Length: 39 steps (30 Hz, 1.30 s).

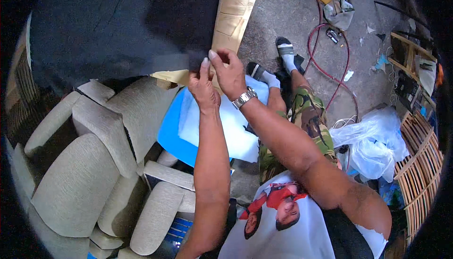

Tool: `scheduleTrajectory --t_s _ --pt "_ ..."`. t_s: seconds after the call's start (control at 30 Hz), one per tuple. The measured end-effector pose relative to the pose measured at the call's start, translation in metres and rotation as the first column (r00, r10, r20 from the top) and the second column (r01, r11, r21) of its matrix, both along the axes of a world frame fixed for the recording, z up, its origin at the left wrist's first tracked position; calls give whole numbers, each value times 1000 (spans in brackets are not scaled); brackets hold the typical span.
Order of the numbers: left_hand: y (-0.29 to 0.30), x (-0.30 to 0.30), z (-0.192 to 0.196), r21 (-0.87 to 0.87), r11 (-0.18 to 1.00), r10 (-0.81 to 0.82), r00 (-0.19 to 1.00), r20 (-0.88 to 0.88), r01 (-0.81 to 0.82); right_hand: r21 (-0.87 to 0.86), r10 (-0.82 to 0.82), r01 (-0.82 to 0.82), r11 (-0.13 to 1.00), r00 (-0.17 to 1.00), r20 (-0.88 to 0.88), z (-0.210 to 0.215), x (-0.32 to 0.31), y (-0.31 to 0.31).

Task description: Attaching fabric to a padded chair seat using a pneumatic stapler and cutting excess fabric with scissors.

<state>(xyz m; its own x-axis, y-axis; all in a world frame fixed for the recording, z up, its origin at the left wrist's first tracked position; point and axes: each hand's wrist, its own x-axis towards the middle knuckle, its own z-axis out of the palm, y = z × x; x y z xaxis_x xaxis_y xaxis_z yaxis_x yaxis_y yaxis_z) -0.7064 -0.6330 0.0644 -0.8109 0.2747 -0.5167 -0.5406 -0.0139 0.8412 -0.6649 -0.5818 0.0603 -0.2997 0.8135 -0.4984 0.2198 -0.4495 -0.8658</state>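
1. Head view, only one: dark cloth [113, 28] filled the upper left; its right edge ran along a pale tan strip [236, 11], and the hands were at the lower corner of that edge.
2. Right hand [230, 72]: fingers curled, thumb and forefinger closed in a pinch on the cloth edge. Metal watch [244, 97] on the wrist.
3. Left hand [204, 88]: just beside the right one, thumb up against the edge. Fingertips tucked out of sight, so couldn't tell if they gripped.
4. Under and around: white sheet [243, 138] lay on a blue panel [170, 129] below the forearms. Grey upholstered pieces [75, 186] were heaped at left. Right side had a dark red hose [317, 32] on the floor, a clear plastic bag [377, 141] and a slatted wooden rack [420, 164].
5. Risk, cloth: pinch looked small, right at the edge; a slip there would probably let the corner go slack or wrinkle. Uneven pull between the hands could skew the edge against the strip.
6. Risk, fingers: thumbs sat very close together, so they could get in each other's way.
7. Risk, floor: hose looped near the feet; a step sideways might catch it and jerk the cloth.
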Motion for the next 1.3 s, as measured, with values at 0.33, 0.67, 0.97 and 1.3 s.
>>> scheduleTrajectory --t_s 0.33,0.67,0.97,1.3 --pt "-23 -7 8 -361 921 -235 948 -213 147 -655 -175 -128 745 910 -376 4 -20 3" --pt "-1 -45 18 -53 986 -155 987 45 158 -650 61 -194 735 973 -221 -25 -25 13" --pt "-8 -45 20 -551 829 -194 973 -122 96 -460 187 -236 856 971 -150 -29 -7 -16" --pt "8 -49 50 -872 414 -524 852 8 263 -151 414 -394 907 900 137 -29 20 42"
